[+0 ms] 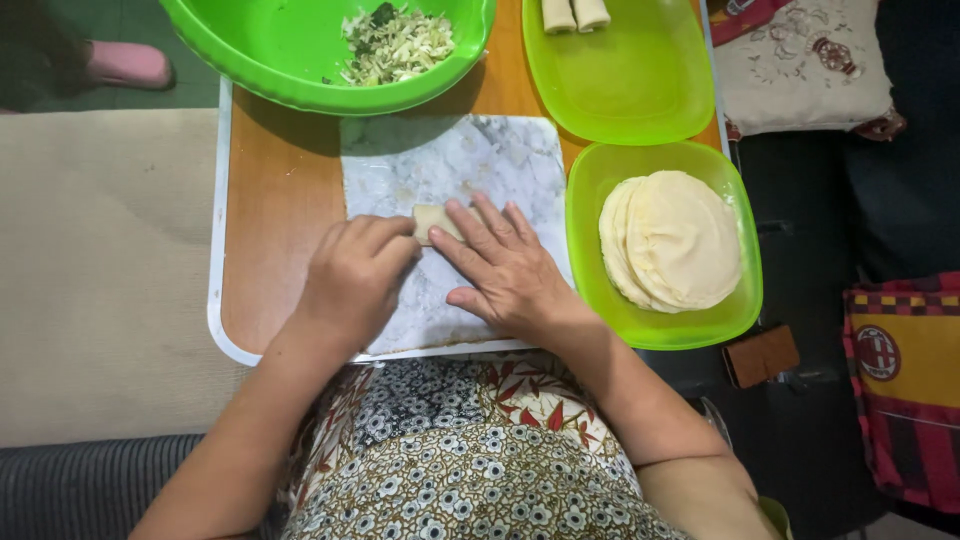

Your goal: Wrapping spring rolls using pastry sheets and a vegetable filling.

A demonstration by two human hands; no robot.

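A pale rolled wrapper (432, 219) lies on a white marble board (470, 160) on a small wooden tray table (275, 190). My left hand (355, 275) curls its fingers against the roll's left end. My right hand (505, 265) lies flat over the roll's right part, fingers pressing on it. Most of the roll is hidden under my fingers.
A green bowl (290, 50) with shredded vegetable filling (395, 45) sits at the back. A green tray (630, 80) at back right holds two finished rolls (575, 13). A green dish (600, 180) on the right holds stacked round wrappers (675, 240). Cushions lie to the right.
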